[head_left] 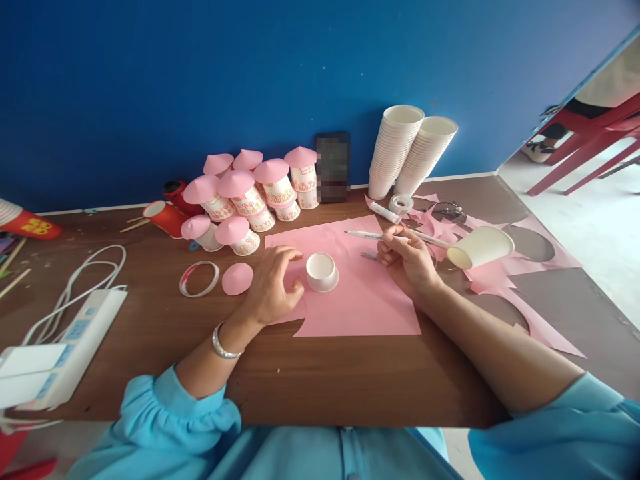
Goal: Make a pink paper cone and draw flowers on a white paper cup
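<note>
A small white paper cup (321, 267) stands upright on a pink paper sheet (350, 307) in front of me. My left hand (274, 283) is just left of the cup, apart from it, with thumb and fingers curved and spread around nothing. To the cup's right, my right hand (407, 259) grips a slim white pen (364, 235), its tip pointing left over the sheet. A grey metal object (369, 256), partly under that hand, is too hidden to name. A pink paper disc (237, 279) lies beyond my left wrist.
Several decorated cups with pink cone roofs (273, 171) stand at the back left. Two tall cup stacks (400, 143) lean near the blue wall. Cut pink scraps (540, 320) and a tipped cup (487, 247) lie right. A power strip (85, 340) is left, near a tape ring (183, 283).
</note>
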A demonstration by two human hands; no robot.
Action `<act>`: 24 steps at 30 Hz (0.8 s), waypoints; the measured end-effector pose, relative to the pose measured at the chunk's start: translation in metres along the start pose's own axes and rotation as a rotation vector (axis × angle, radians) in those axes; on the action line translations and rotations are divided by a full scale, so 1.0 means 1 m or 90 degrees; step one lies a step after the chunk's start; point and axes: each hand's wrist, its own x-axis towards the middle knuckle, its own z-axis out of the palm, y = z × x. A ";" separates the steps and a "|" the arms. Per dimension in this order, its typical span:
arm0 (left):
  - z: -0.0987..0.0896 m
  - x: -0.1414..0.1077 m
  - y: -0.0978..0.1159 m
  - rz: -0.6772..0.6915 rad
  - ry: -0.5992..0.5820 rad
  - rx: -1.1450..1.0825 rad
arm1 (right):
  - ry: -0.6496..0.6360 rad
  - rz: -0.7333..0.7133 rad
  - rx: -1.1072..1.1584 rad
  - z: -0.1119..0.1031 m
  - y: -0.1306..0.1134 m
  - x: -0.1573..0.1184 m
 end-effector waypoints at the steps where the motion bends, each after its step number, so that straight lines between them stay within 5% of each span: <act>1: 0.000 -0.002 0.005 -0.005 -0.013 -0.027 | 0.001 -0.001 0.002 0.000 0.000 0.000; 7: 0.017 -0.008 0.013 -0.038 -0.130 -0.120 | -0.003 0.008 0.023 -0.001 0.000 0.001; 15: 0.024 -0.004 0.012 -0.086 -0.088 -0.255 | -0.051 0.061 0.050 -0.003 0.006 0.002; 24: 0.009 0.010 0.037 -0.361 -0.174 -0.857 | -0.026 0.032 0.029 0.000 0.005 0.000</act>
